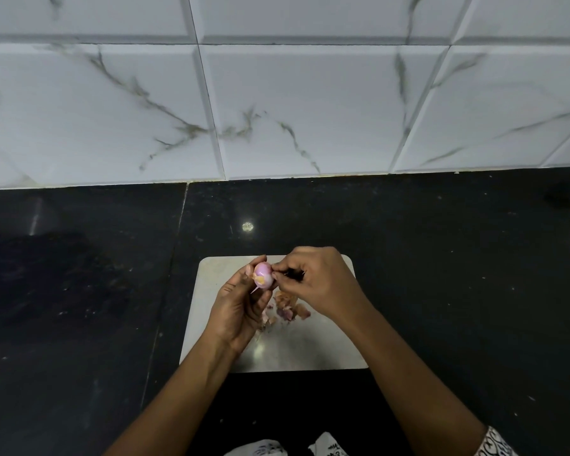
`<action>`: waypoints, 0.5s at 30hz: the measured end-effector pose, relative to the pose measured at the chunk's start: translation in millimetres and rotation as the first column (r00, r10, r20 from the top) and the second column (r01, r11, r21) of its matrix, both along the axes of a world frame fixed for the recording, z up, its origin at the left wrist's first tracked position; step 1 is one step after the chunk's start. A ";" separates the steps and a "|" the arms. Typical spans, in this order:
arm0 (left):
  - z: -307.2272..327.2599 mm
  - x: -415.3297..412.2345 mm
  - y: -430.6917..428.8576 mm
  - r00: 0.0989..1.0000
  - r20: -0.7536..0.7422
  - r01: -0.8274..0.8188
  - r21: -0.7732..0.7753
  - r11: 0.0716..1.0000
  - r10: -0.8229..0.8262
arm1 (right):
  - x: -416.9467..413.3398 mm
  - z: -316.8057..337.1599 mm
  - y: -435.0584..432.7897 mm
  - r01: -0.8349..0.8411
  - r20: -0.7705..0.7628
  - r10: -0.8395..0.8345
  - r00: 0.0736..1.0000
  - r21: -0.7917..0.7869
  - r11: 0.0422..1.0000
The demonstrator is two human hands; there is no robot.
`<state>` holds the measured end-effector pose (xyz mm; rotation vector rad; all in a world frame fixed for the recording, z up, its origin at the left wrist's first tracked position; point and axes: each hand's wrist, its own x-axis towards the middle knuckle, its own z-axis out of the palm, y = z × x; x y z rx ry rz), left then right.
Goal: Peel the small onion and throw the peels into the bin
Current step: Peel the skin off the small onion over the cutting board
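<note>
The left hand point(241, 307) holds the small onion point(263, 274) up above the far left part of a pale cutting board point(310, 353), its fingers curled around the bulb from the left and below. The onion shows smooth pink flesh on most of its visible side, with a yellowish scrap of dry skin clinging to its left face and a thin pointed tip sticking out below. The right hand point(320, 281) comes in from the right, fingers bunched tight, and its fingertips point(277, 269) pinch at the onion's right side; whether they grip a bit of skin is too small to tell. Something dark and thin shows inside the right hand's closed fingers, but it cannot be made out. A small heap of peels point(288, 309), pink and tan, lies on the board near its middle, just below the hands. The board sits on a black stone counter point(79, 291), close to its near edge, and a white marbled tile wall point(277, 93) rises along the counter's far edge. A patterned sleeve point(496, 444) shows at the bottom right corner.
</note>
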<state>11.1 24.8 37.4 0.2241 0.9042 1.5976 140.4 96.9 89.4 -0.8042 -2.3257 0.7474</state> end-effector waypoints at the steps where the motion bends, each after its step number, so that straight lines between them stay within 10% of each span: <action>1: -0.5 0.2 0.0 1.000 0.006 -0.009 0.010 1.000 0.009 | -1.3 -1.2 -2.1 0.016 -0.009 -0.016 1.000 0.020 1.000; 8: 1.0 4.8 0.5 1.000 -0.014 -0.008 -0.024 1.000 0.007 | -10.3 -10.7 -13.1 0.153 -0.077 -0.135 0.988 0.323 0.934; 15: 3.4 2.3 -0.2 0.999 0.005 0.054 -0.010 0.998 -0.054 | -12.6 -16.5 -9.3 0.185 -0.065 -0.174 0.983 0.271 0.945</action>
